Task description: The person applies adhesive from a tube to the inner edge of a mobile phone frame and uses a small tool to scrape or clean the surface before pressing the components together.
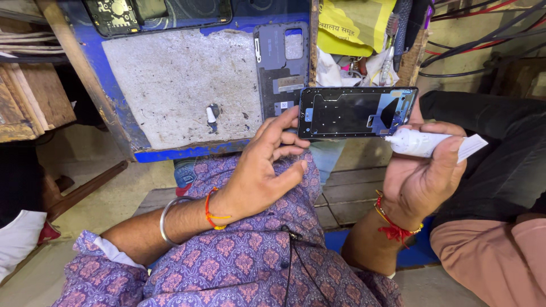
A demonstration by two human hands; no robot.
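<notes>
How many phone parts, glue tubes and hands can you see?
Phone parts: 3 (frame held by the hands, grey back plate on the bench, opened phone at the top)
Glue tubes: 1 (white tube)
Hands: 2 (left hand, right hand)
Total: 6

A grey phone back panel (281, 68) lies on the worn blue-edged work board (170, 85).

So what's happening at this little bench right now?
A person holds a black rectangular phone frame level by its end in the left hand. The right hand grips a small white squeeze tube, its nozzle touching the frame's lower edge. Behind, a grey phone back panel lies on a worn grey work board with blue edging.
</notes>
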